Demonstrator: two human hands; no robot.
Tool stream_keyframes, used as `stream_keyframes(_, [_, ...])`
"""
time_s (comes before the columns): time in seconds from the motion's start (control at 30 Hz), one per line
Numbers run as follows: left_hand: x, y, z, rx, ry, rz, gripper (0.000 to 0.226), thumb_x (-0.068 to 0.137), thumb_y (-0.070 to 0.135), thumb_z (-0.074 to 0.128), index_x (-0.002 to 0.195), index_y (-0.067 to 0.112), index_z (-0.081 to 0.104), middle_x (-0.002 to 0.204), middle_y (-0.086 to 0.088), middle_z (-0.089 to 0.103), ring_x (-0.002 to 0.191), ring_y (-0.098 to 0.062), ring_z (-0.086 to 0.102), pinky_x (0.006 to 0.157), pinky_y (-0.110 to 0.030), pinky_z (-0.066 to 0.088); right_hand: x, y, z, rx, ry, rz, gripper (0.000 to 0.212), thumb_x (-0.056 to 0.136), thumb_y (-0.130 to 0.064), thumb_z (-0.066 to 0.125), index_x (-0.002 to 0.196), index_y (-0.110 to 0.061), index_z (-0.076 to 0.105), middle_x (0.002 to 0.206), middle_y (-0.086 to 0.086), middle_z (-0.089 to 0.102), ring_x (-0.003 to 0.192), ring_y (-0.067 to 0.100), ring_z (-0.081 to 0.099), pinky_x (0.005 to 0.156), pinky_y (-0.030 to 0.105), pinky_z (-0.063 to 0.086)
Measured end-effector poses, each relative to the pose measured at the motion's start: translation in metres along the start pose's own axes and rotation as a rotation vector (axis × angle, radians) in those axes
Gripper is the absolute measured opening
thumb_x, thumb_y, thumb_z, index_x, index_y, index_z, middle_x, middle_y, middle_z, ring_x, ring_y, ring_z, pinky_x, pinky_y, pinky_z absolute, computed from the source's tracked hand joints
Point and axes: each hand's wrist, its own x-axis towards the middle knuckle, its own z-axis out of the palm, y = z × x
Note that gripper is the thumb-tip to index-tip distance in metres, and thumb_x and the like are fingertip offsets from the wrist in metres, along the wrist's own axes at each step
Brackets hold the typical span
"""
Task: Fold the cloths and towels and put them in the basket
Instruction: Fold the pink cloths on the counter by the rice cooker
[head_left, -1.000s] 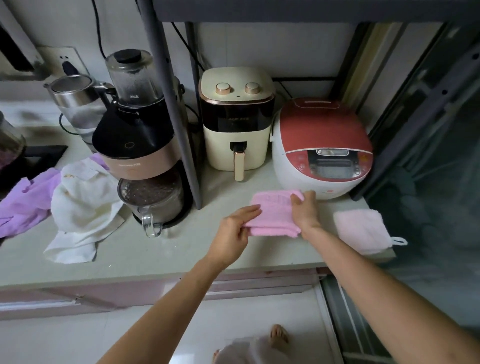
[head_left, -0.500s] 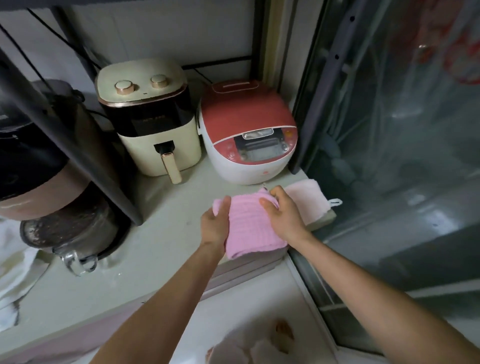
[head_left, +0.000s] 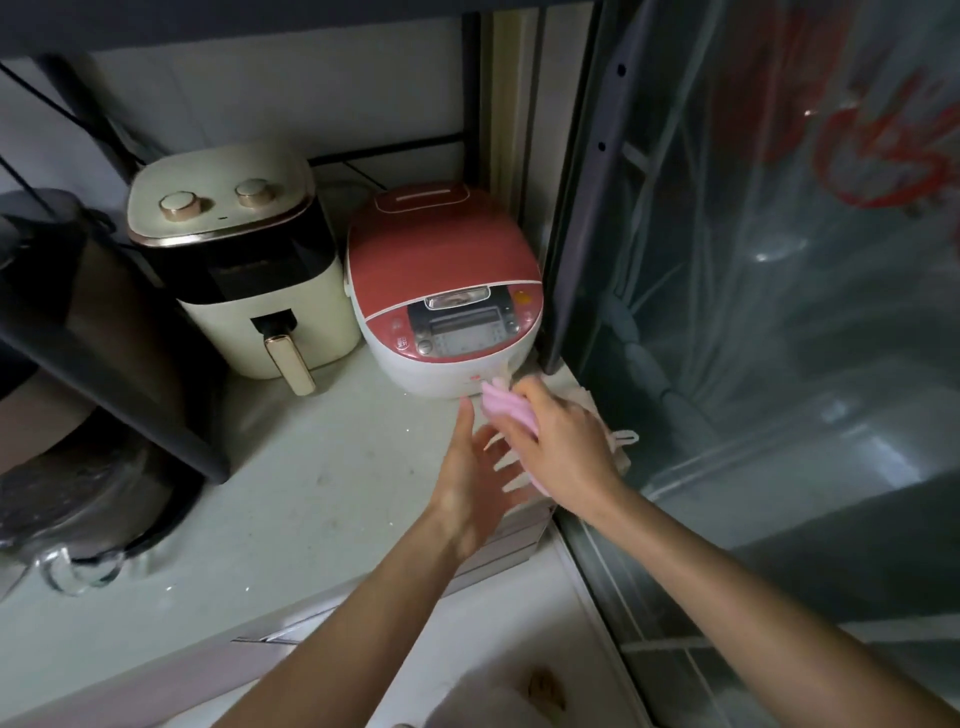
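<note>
Two hands: both of yours are out over the right end of the counter (head_left: 291, 499), in front of the rice cooker (head_left: 447, 291).
Pink cloth: the folded pink cloth (head_left: 506, 408) sits at the counter's right end, lying on a paler cloth (head_left: 618, 441) whose loop tab sticks out to the right.
Long axis: what shows of the pink cloth runs from the cooker's base back toward you and to the right; most of it is hidden under your hand, so its full outline cannot be told.
Right hand: your right hand (head_left: 561, 447) lies palm down on the pink cloth, fingers curled over its far edge and gripping it.
Left hand: your left hand (head_left: 475, 470) is just left of the cloth with fingers spread and straight, holding nothing; it is blurred.
Edges: the cloths lie at the counter's right corner, close to the front lip and to the dark frame post (head_left: 582, 208) and glass panel (head_left: 779, 312) on the right.
Open room: bare counter stretches to your left, between the cloths and the air fryer (head_left: 244, 270).
Change: half a second ago both hands held the pink cloth short of the paler one; now it is on that cloth, your left hand has let go, and the view has swung right.
</note>
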Motion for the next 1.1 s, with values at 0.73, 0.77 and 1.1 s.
stream_keyframes(0.73, [0.081, -0.057, 0.03, 0.642, 0.506, 0.234, 0.043, 0.1, 0.04, 0.04, 0.102, 0.001, 0.059, 0.093, -0.01, 0.064, 0.081, -0.022, 0.056, 0.073, -0.031, 0.047, 0.016, 0.113, 0.013, 0.482, 0.033, 0.557, 0.019, 0.094, -0.006, 0.044, 0.11, -0.01, 0.034, 0.089, 0.003, 0.048, 0.081, 0.021, 0.053, 0.068, 0.033, 0.043])
stream_keyframes(0.77, [0.089, -0.05, 0.037, 0.696, 0.529, 0.269, 0.044, 0.1, 0.041, 0.039, 0.105, 0.001, 0.058, 0.095, -0.009, 0.062, 0.082, -0.022, 0.056, 0.074, -0.03, 0.045, 0.027, 0.117, 0.01, 0.444, 0.052, 0.498, 0.02, 0.095, -0.005, 0.044, 0.11, -0.01, 0.033, 0.088, 0.002, 0.049, 0.082, 0.023, 0.054, 0.069, 0.036, 0.045])
stream_keyframes(1.1, [0.136, -0.058, 0.029, 0.922, 0.631, 0.238, 0.049, 0.101, 0.041, 0.036, 0.11, -0.002, 0.057, 0.109, -0.02, 0.063, 0.095, -0.031, 0.058, 0.077, -0.03, 0.039, 0.05, 0.155, 0.032, 0.059, -0.189, 0.098, 0.025, 0.098, -0.026, 0.043, 0.11, -0.046, 0.052, 0.122, 0.006, 0.049, 0.095, 0.023, 0.057, 0.069, 0.033, 0.043])
